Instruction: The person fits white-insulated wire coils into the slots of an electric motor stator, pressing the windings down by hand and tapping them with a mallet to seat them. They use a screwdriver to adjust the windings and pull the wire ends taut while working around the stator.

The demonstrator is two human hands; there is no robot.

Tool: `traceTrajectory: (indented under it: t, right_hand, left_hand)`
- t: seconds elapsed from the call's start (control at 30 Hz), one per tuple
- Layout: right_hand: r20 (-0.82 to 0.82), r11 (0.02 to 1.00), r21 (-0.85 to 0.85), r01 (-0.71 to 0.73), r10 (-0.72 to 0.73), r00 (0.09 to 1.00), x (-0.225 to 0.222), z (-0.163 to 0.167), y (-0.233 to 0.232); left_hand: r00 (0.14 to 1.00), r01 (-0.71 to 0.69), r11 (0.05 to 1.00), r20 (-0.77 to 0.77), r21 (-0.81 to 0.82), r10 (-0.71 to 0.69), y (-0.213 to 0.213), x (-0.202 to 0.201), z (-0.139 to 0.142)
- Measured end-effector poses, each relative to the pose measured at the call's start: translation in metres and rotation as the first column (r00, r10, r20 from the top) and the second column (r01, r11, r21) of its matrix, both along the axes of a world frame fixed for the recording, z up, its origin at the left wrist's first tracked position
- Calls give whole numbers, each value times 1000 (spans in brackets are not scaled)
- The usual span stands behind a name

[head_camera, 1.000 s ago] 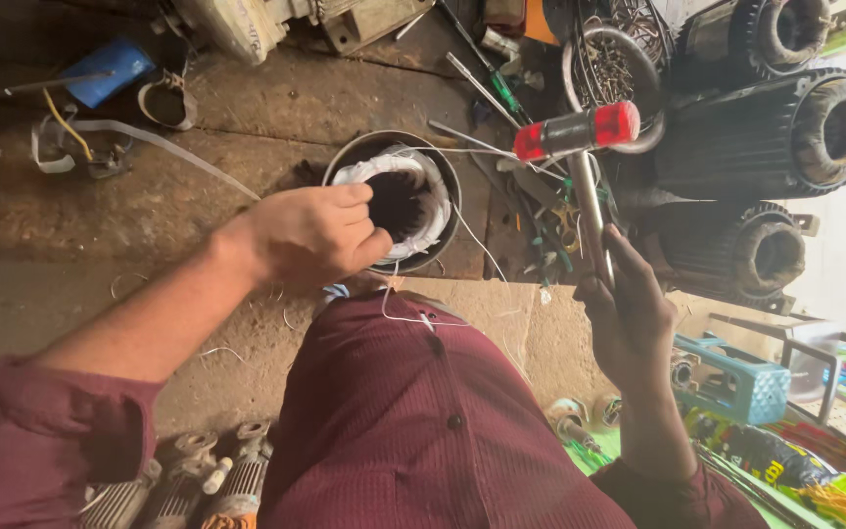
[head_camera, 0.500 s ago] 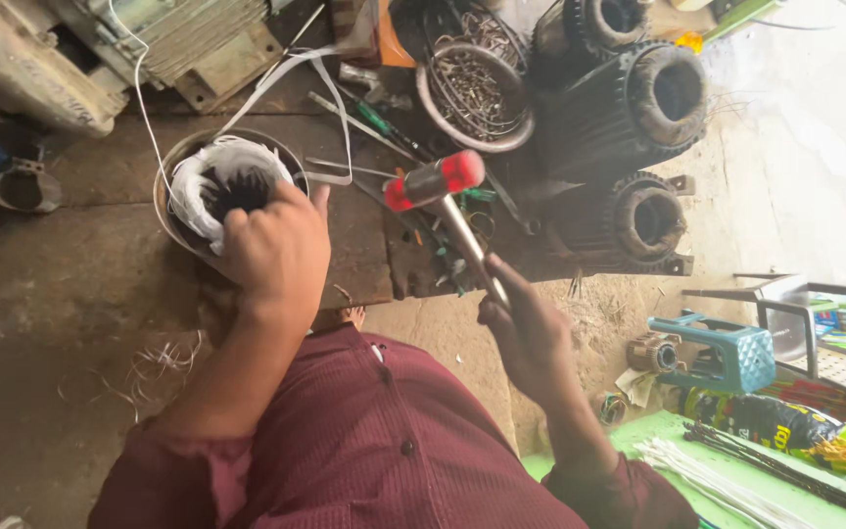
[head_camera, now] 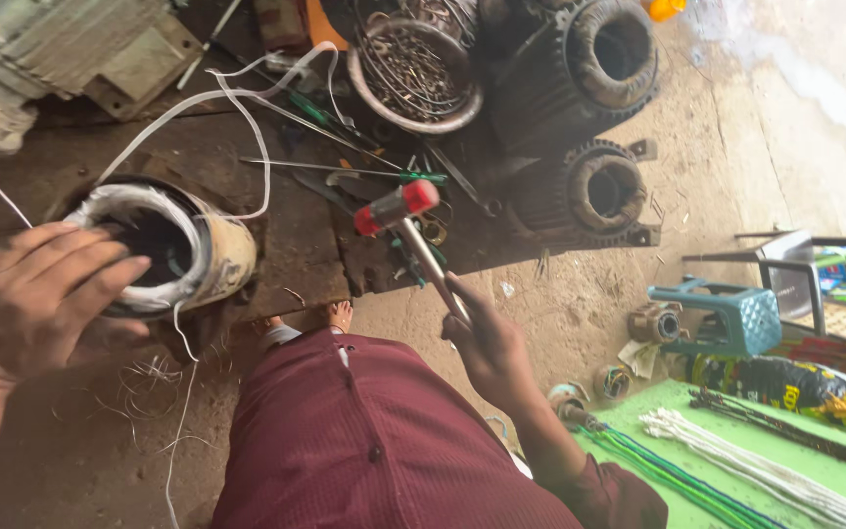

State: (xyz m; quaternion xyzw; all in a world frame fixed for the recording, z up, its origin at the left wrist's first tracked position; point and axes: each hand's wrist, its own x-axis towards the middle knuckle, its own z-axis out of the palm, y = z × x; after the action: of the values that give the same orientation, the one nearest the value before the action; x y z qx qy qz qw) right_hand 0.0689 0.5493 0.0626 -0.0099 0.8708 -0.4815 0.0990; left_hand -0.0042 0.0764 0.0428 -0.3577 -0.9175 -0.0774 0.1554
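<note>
A round motor stator (head_camera: 210, 257) with white wrapped windings lies tilted on the dirty workbench at the left. My left hand (head_camera: 43, 299) rests flat on its near rim, fingers spread over the opening. White cord (head_camera: 237, 118) trails from the stator across the bench. My right hand (head_camera: 490, 345) grips the metal handle of a small mallet (head_camera: 396, 208) with a red and black head, raised over the bench edge to the right of the stator. My maroon shirt fills the lower middle.
Several dark finned motor housings (head_camera: 594, 191) stand at the back right. A metal bowl (head_camera: 413, 73) of wire bits, screwdrivers (head_camera: 384, 176) and loose tools lie behind the mallet. A teal stool (head_camera: 727, 318) and a green mat (head_camera: 746, 460) with cord bundles sit lower right.
The view has swung right, so the stator and my left hand now sit further left. The stator has tipped onto its side. The mallet stays raised in my right hand.
</note>
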Motion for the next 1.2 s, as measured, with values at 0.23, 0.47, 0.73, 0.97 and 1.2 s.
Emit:
traceTrajectory:
  t: [0.23, 0.47, 0.73, 0.97, 1.2]
  right_hand:
    - [-31, 993, -11, -119, 119, 992, -17, 10, -2]
    - [-52, 963, -58, -264, 261, 964, -26, 21, -13]
    - [6, 949, -17, -315, 316, 949, -37, 26, -33]
    - [26, 864, -460, -206, 245, 969, -35, 24, -66]
    - [238, 896, -89, -435, 443, 864, -69, 38, -115]
  left_hand:
    - [989, -94, 996, -116, 7, 94, 11, 4, -45]
    - [874, -465, 879, -211, -105, 437, 79, 34, -63]
    - [880, -474, 881, -39, 9, 474, 95, 64, -35]
    - [894, -447, 884, 73, 135, 442, 32, 66, -26]
    - [948, -314, 930, 120, 189, 295, -14, 41, -42]
